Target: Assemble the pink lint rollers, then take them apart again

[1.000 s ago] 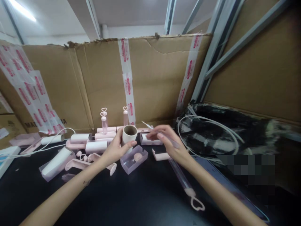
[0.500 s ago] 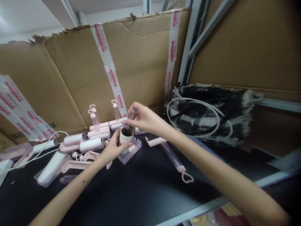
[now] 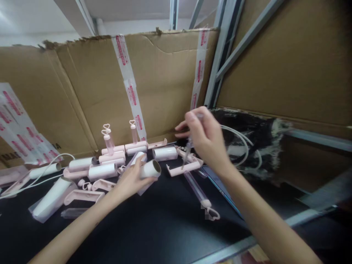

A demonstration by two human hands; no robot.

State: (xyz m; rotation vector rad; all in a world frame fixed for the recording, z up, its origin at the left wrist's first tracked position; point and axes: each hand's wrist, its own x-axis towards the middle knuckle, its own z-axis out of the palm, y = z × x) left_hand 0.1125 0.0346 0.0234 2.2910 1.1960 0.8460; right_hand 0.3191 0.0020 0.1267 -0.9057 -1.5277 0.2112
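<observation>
My left hand (image 3: pixel 134 178) is wrapped round a white paper-like roll (image 3: pixel 151 169) with a hollow brown core, tilted so its open end faces right. Clear packaging shows beneath that roll. My right hand (image 3: pixel 202 130) is raised over a pink bracket (image 3: pixel 183 169), its fingers pinched on a thin clear object (image 3: pixel 187 151) that is blurred. A clear tube (image 3: pixel 198 187) with a heart-shaped pink handle lies on the black table just below the bracket. Another white roll (image 3: pixel 165 153) rests behind, between my two hands.
Pink holders and white rolls (image 3: pixel 102 171) cover the left of the black table (image 3: pixel 154 227). A taped cardboard wall (image 3: pixel 93 80) stands behind. At right are a white cable (image 3: pixel 244 139), dark wrapped material and a metal frame (image 3: pixel 220 69).
My right hand has moved right, away from the roll, carrying the clear object over the bracket. My left hand has tipped the roll toward the right and moved it slightly lower.
</observation>
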